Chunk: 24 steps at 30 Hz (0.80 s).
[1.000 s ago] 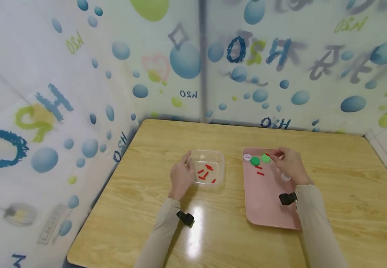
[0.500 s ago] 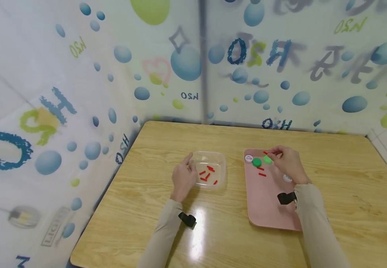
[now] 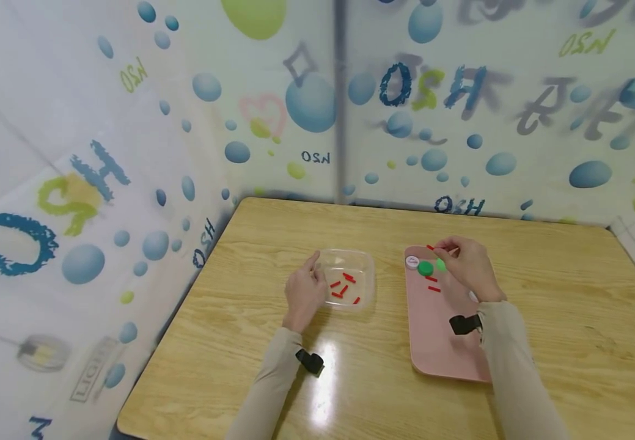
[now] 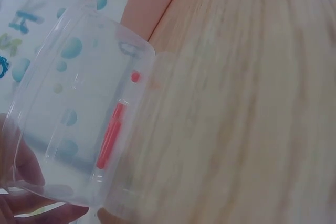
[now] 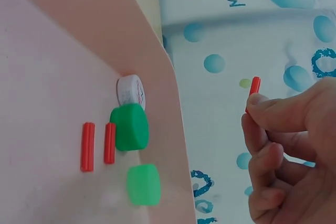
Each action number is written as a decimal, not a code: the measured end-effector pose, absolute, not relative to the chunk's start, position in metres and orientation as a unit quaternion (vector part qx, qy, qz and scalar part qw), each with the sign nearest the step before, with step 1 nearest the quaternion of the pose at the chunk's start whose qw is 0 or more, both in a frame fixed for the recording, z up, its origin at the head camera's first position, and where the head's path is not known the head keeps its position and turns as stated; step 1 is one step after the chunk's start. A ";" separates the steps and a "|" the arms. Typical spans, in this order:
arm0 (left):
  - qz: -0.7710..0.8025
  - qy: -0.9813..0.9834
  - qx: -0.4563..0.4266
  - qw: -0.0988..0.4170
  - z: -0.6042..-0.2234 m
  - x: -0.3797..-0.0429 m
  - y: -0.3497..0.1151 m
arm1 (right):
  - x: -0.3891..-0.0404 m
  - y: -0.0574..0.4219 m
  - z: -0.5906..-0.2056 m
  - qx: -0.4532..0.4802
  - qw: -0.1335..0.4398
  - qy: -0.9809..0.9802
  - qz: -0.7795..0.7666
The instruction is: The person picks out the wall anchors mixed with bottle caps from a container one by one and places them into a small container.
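My left hand [image 3: 305, 294] grips the left side of a clear plastic container [image 3: 373, 278] on the table. Several short red sticks [image 3: 344, 289] lie scattered inside it. Over the far edge of a pink tray [image 3: 433, 345], my right hand [image 3: 471, 266] pinches one red stick [image 5: 255, 84] between thumb and forefinger. Two more red sticks [image 5: 87, 147] lie on the tray. Along its far side sit a white cap [image 5: 131, 89], a dark green cap [image 5: 132, 127] and a light green cap [image 5: 143, 184]. Another white cap [image 3: 473, 296] is mostly hidden below my right wrist.
The wooden table [image 3: 372, 366] carries both the container and the tray, with a gap between them. A patterned wall [image 3: 323, 171] rises behind the table's far edge, and another runs along the left side. Black wrist straps [image 3: 310, 362] sit on both sleeves.
My right hand has shifted slightly left and away from me with the red stick, from over the light green cap to the tray's far edge. The left hand keeps its place on the container.
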<state>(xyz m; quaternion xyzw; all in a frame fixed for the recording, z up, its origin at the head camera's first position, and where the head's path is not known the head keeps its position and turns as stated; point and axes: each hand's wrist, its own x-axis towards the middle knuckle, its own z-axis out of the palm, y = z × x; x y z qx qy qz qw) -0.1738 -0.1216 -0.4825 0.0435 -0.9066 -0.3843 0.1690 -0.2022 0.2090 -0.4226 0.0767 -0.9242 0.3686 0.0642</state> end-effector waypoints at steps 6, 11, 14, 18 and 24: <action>-0.383 -0.907 0.047 0.166 -0.483 -0.174 -0.121 | -0.201 0.202 -0.415 0.062 0.034 -0.933 0.352; -0.382 -0.908 0.043 0.168 -0.483 -0.175 -0.121 | -0.201 0.193 -0.408 0.079 0.033 -0.926 0.368; -0.381 -0.908 0.042 0.167 -0.482 -0.175 -0.122 | -0.202 0.186 -0.408 0.092 0.045 -0.916 0.388; -0.379 -0.910 0.044 0.163 -0.481 -0.175 -0.123 | -0.204 0.178 -0.408 0.103 0.069 -0.913 0.388; -0.376 -0.911 0.048 0.165 -0.480 -0.175 -0.122 | -0.207 0.165 -0.411 0.135 0.078 -0.905 0.396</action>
